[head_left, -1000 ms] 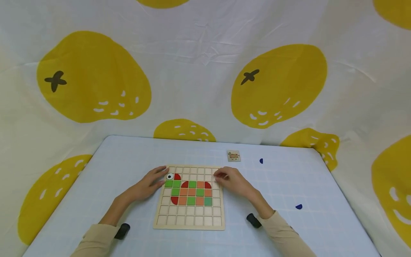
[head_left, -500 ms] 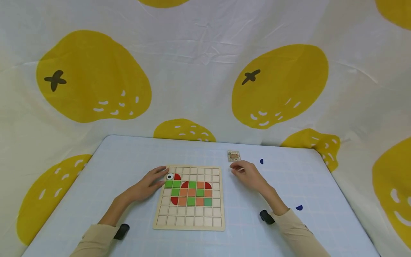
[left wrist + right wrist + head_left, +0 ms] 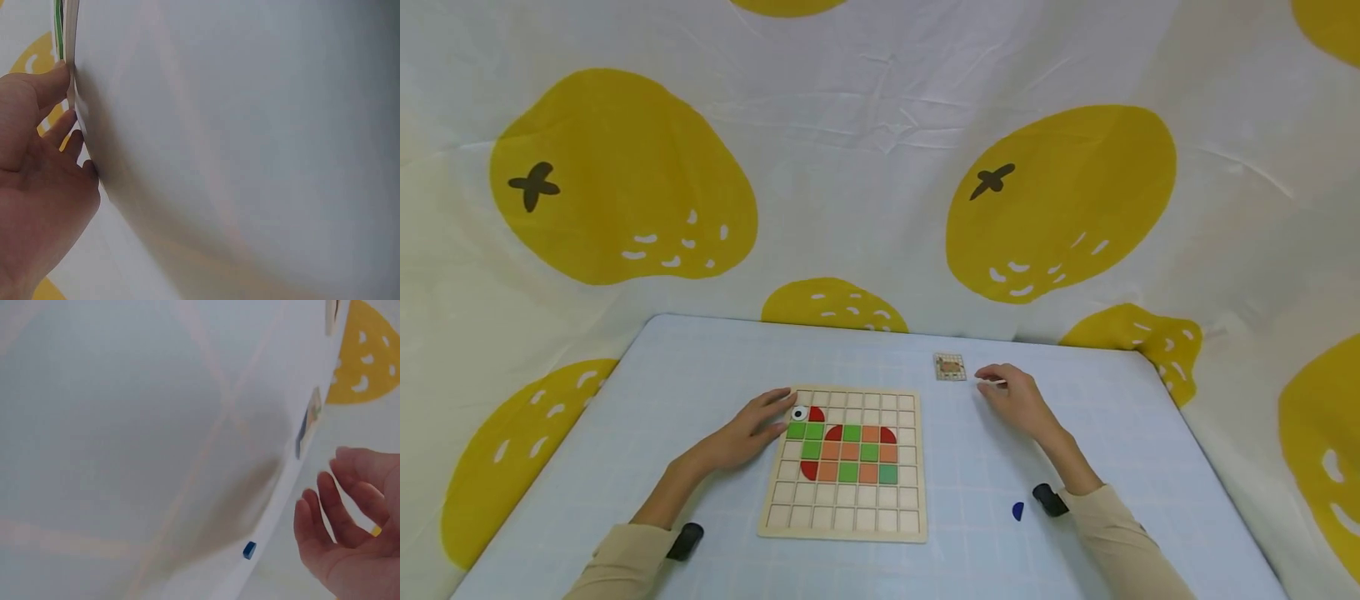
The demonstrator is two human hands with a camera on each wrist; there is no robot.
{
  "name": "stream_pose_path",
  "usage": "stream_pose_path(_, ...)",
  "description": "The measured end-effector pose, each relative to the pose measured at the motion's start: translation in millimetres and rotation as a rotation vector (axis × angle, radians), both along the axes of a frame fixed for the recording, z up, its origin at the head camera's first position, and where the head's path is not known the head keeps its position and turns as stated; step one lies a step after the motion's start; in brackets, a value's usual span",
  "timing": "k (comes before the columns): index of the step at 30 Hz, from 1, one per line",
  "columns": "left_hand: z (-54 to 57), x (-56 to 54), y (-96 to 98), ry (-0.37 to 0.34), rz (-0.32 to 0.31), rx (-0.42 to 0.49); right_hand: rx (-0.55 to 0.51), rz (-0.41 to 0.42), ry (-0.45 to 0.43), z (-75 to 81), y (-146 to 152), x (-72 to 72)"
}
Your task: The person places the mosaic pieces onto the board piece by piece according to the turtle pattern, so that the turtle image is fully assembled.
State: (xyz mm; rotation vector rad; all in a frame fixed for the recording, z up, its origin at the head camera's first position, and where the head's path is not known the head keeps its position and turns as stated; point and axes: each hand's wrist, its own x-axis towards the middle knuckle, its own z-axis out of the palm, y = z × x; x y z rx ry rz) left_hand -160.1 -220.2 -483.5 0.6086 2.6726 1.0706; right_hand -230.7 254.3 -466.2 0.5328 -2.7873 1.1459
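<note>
A wooden grid board (image 3: 844,521) lies on the table with a figure of red quarter-circles, green squares (image 3: 815,431), orange squares (image 3: 827,472) and a round eye tile (image 3: 799,413). My left hand (image 3: 747,432) rests at the board's upper left edge, thumb and index fingertip touching it, fingers relaxed. To the right of the board, my right hand (image 3: 1018,404) hovers with loosely bent fingers, nothing between them in the right wrist view. A small blue piece (image 3: 250,550) lies on the table below that hand. Another, a blue half-circle (image 3: 1018,511), lies near the right wrist.
A small picture card (image 3: 950,367) lies beyond the board, left of the right fingertips. The table (image 3: 715,350) ends at a hanging white cloth printed with yellow fruit (image 3: 1060,200). Black wrist cameras (image 3: 1049,500) sit under both forearms.
My right hand has moved from the board's upper right edge rightward, past the card, and now covers the far blue piece. The forearm uncovers one blue half-circle and hides another. The left hand stays.
</note>
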Motion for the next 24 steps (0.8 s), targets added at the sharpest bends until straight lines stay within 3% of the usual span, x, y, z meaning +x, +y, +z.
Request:
stream_pose_path(7,-0.6,-0.1,0.0,0.009,-0.015,0.016,0.016,-0.046,0.008,0.5,17,-6.0)
stream_pose_path(13,0.3,0.6,0.6,0.022,-0.019,0.018,0.051,-0.092,-0.037,2.8,26,-10.4)
stream_pose_path(24,2.0,0.2,1.1,0.023,-0.010,0.004,0.115,-0.066,-0.083,2.5,40,-19.8)
